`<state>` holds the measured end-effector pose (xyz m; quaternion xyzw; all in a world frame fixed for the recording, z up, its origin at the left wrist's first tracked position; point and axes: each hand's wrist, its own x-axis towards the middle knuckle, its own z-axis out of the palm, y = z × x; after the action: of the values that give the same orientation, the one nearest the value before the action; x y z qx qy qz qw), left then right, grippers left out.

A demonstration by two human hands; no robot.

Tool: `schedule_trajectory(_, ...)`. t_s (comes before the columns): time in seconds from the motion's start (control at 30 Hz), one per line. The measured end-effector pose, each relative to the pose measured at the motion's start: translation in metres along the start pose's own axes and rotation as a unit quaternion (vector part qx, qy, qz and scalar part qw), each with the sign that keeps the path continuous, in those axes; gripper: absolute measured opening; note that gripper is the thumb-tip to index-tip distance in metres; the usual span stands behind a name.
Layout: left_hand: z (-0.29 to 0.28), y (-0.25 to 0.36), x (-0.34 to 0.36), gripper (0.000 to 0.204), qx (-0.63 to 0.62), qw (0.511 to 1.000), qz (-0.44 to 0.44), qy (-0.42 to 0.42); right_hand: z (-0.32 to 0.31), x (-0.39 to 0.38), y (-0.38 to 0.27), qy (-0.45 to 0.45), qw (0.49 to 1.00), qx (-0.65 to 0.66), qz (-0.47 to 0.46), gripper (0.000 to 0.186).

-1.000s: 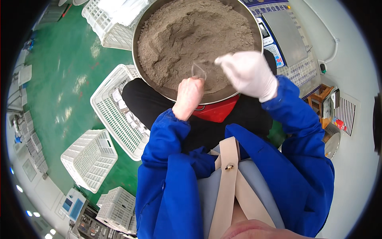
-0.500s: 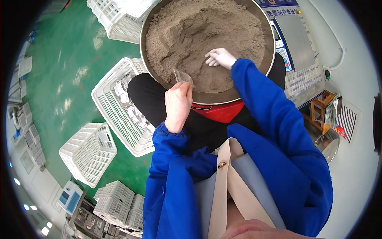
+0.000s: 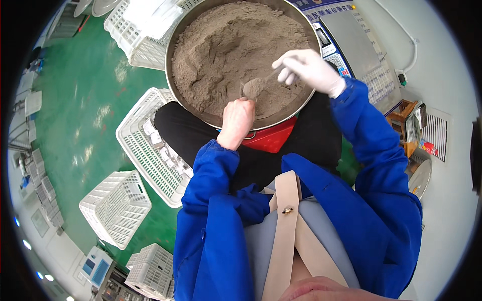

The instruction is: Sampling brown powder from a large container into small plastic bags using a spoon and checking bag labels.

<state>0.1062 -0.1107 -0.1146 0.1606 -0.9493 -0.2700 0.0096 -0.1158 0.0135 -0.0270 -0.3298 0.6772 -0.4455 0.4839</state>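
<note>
Okay, the big round metal basin (image 3: 175, 60) is sitting at the person's lap, full of grey-brown powder (image 3: 226, 45). The right hand (image 3: 307, 70), in a white glove, is hovering over the basin's near-right part, fingers closed around the handle of a small spoon (image 3: 257, 86). The spoon's bowl is sitting loaded with powder, just above the powder surface inside the basin's near edge. The left hand (image 3: 237, 122), bare, is resting at the basin's near rim, fingers curled shut; something small and clear seems to be pinched at its top, right under the spoon, but it is too blurred to say what it is. Both arms are wearing blue sleeves (image 3: 211, 200), coming up toward the basin from below.

A red container (image 3: 271, 140) is peeking out under the basin's near rim, between the two arms. A white plastic crate (image 3: 150, 145) holding small packets is lying left of the basin and below it on the green floor (image 3: 80, 90). Another white crate (image 3: 135, 25) is touching close to the basin's far-left side. A further crate (image 3: 115, 208) is sitting well apart from the basin, lower left. A weighing scale (image 3: 351, 40) with a flat metal plate is standing just right of the basin.
</note>
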Motion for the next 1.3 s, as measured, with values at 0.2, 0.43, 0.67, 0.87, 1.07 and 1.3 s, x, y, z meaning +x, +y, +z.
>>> schedule_trajectory(0.2, 0.013, 0.012, 0.008, 0.012, -0.02, 0.999, 0.029, -0.01, 0.063, -0.031, -0.003, 0.074, 0.828, -0.482, -0.276, 0.012)
schedule_trajectory(0.43, -0.009, 0.012, 0.011, 0.006, -0.063, 0.993, 0.031, 0.093, 0.021, -0.008, 0.033, 0.16, 0.859, -0.478, -0.091, 0.014)
schedule_trajectory(0.67, -0.001, -0.009, 0.007, 0.008, -0.067, 0.992, 0.063, 0.083, 0.015, 0.043, 0.128, -0.017, 0.824, -0.564, 0.059, 0.022)
schedule_trajectory(0.87, -0.027, 0.017, 0.001, 0.011, -0.045, 0.995, 0.09, 0.002, 0.012, 0.009, -0.021, -0.168, 0.924, -0.23, -0.254, 0.025)
schedule_trajectory(1.07, -0.038, 0.035, 0.009, 0.019, -0.041, 0.98, 0.192, 0.03, -0.018, -0.003, -0.03, -0.065, 0.9, -0.386, -0.192, 0.019)
schedule_trajectory(1.3, -0.046, 0.064, 0.016, 0.019, -0.062, 0.958, 0.279, 0.039, -0.046, -0.052, -0.015, 0.137, 0.839, -0.476, -0.227, 0.019)
